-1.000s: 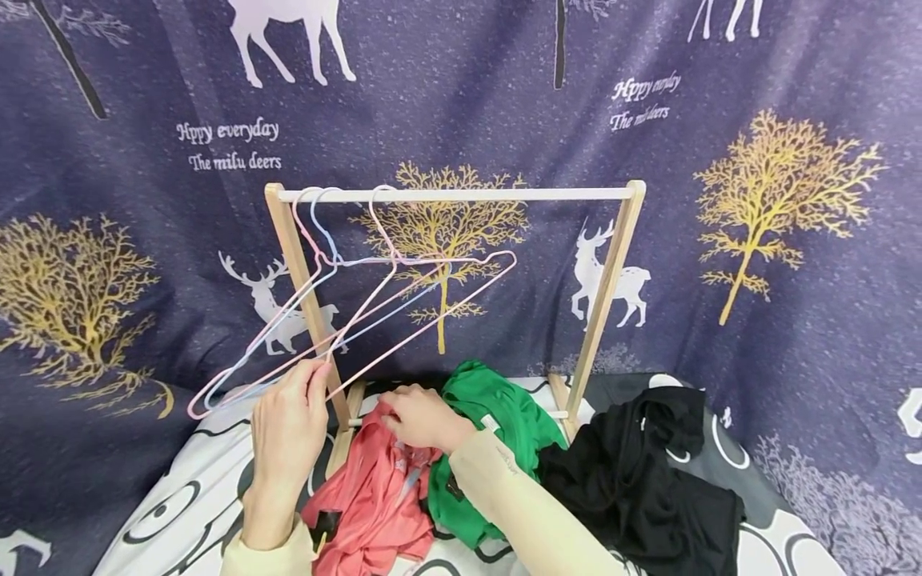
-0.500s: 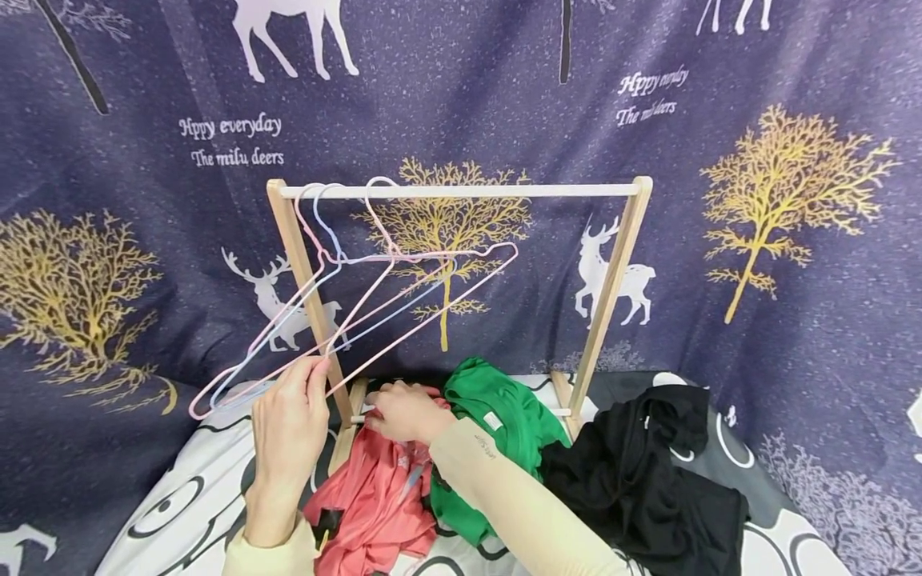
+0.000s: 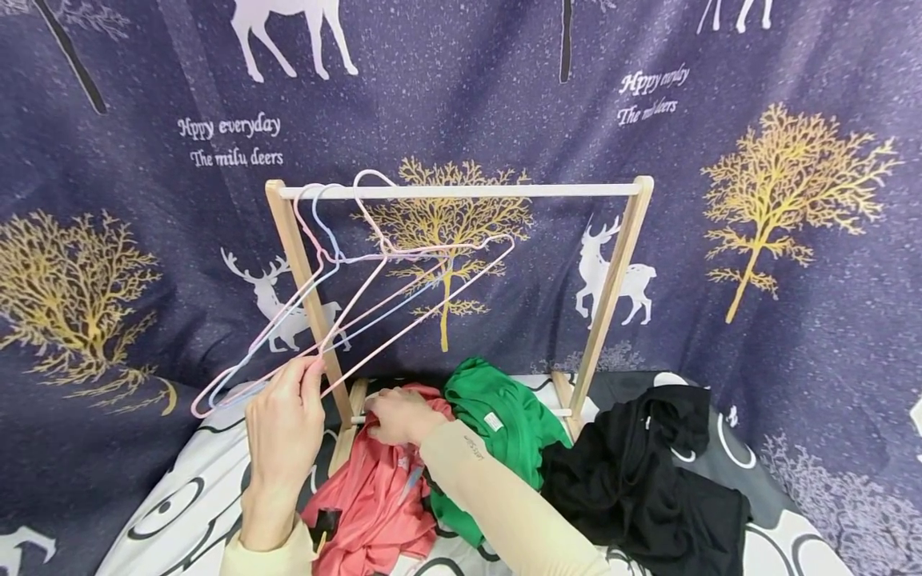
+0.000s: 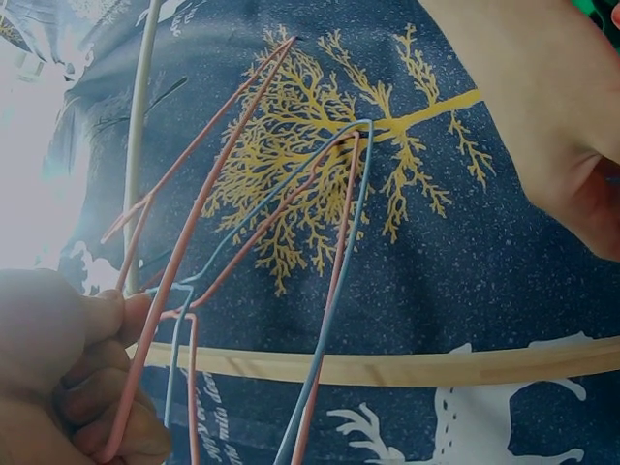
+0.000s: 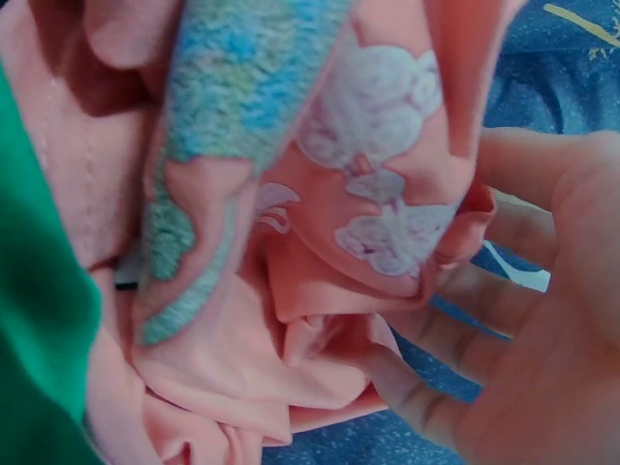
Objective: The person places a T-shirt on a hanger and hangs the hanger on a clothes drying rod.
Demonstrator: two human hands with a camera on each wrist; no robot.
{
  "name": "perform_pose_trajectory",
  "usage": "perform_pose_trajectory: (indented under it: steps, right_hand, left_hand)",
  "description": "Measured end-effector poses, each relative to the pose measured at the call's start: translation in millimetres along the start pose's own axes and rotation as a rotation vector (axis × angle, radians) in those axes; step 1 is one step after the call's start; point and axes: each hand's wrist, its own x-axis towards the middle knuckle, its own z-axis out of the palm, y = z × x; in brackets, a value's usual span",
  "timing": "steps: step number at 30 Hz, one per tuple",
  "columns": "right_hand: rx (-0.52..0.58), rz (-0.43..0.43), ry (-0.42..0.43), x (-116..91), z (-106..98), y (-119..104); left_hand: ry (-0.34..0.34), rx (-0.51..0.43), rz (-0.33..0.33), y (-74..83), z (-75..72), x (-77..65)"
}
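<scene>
My left hand (image 3: 284,424) grips the lower left corner of a pink clothes hanger (image 3: 425,316). Its hook stands above the white bar in the head view. In the left wrist view, the fingers curl around the pink wire. My right hand (image 3: 399,416) is at the upper end of a crumpled coral-red garment (image 3: 382,496), holding its edge. Seen from the right wrist, the fingers reach behind the cloth, which bears a furry blue-green patch (image 5: 252,77) and a whitish print (image 5: 373,107); part of this hand's grip is hidden by folds.
Another pink hanger and a blue hanger (image 3: 252,352) hang at the left end of the wooden rack (image 3: 461,191). A green garment (image 3: 504,416) lies right of the coral one, and a black garment (image 3: 648,480) farther right. A dark printed curtain (image 3: 792,336) stands behind.
The left hand's hanger has shifted slightly left, and its hook has risen above the bar. My right hand has moved left along the coral garment, whose upper edge now shows behind it.
</scene>
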Motion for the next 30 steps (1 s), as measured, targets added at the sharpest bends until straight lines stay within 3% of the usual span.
perform_pose_trajectory:
  steps: [20,30]
  right_hand:
    - [0.044,0.054,0.041,-3,5,2]
    - [0.182,0.098,0.025,-4,4,5]
  left_hand:
    - [0.102,-0.032,-0.021,0.3,-6.8,2.1]
    - [0.091,-0.018,-0.073,-3.7,-22.4,2.8]
